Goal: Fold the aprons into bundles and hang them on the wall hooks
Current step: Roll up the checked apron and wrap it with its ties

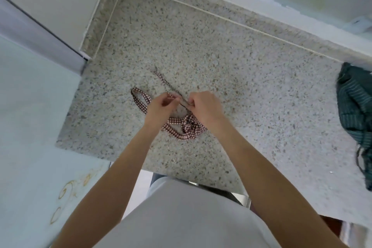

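A checked strap [177, 134] lies coiled on the speckled surface [251, 78], one length rising between both hands. Left hand [161, 104] and right hand [203, 106] pinch it with curled fingers [173, 97]. A green striped apron [356, 106] lies well apart, right.

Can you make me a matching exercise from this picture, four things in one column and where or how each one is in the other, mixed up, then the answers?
Things
1. red checked strap
2. green striped apron
3. left hand
4. speckled stone counter

Places or states
A. lies bunched at the right edge of the view
B. lies looped and knotted in the middle of the counter
C. pinches the strap close to the right hand
D. bears both pieces of cloth

Pairs: 1-B, 2-A, 3-C, 4-D
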`<state>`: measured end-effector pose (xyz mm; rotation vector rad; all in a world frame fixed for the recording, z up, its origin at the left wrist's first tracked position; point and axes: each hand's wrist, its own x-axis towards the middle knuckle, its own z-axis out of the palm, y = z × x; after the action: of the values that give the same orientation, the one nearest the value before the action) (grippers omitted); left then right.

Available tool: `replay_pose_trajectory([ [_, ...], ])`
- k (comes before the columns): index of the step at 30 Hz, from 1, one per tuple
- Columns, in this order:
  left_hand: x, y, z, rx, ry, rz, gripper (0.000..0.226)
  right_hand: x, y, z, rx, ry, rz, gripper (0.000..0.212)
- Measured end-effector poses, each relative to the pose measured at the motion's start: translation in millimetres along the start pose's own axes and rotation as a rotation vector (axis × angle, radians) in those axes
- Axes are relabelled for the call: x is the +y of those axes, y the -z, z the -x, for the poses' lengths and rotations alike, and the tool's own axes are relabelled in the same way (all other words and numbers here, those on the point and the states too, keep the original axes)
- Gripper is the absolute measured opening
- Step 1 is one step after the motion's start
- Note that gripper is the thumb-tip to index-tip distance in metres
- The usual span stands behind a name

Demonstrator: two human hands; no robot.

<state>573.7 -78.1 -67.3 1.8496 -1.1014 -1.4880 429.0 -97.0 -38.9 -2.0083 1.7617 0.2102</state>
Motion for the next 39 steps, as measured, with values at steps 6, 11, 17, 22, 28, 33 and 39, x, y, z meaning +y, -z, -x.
replay_pose_trajectory([
  [6, 24, 7, -19, -0.095, -0.279, -0.263, 0.026, -9, -9, 8, -0.008, -0.093, -0.202, 0.009],
  [11, 29, 7, -21, -0.352, -0.400, -0.163, 0.033, -12, -7, 8, 0.029, -0.210, -0.246, 0.019],
  [17, 11, 21, -28, -0.508, -0.234, -0.388, 0.029, -10, 13, 7, -0.144, -0.233, -0.393, 0.021],
  [22, 8, 23, -23, -0.554, -0.287, -0.379, 0.033, -7, 15, 9, -0.098, -0.123, -0.465, 0.019],
  [28, -3, 13, -25, -0.492, -0.331, -0.350, 0.010, -10, 9, 15, -0.043, 0.033, -0.404, 0.014],
  [33, -8, 10, -21, -0.429, -0.320, -0.297, 0.010, -11, 10, 16, 0.147, 0.178, -0.053, 0.007],
  [39, -14, 10, -18, -0.439, -0.147, -0.029, 0.027, -14, -2, 14, 0.354, 0.368, 0.087, 0.014],
])
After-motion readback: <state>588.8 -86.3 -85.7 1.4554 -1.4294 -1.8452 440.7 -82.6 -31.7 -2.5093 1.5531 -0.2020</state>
